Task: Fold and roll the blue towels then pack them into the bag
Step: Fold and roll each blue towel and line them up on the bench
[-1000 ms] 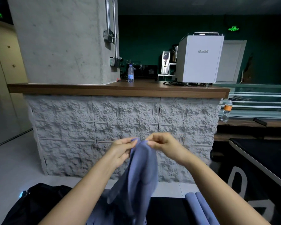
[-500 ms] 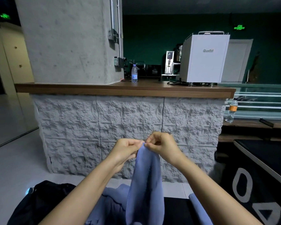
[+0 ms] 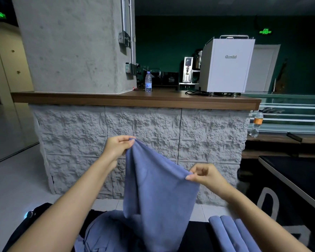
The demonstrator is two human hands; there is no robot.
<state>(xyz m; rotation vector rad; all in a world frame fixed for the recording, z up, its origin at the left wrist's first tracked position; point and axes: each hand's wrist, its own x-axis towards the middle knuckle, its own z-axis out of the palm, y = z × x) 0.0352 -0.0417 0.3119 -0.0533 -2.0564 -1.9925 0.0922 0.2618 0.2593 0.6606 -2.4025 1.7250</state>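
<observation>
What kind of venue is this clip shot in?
Probably a cafe or bar area, seen from the customer side. A wooden counter on a stone-faced base carries a white espresso-type machine, with more drink equipment behind it, and a green exit sign suggests a public building.

towel (image 3: pixel 156 188) between hands, rolls (image 3: pixel 231 233) right
</observation>
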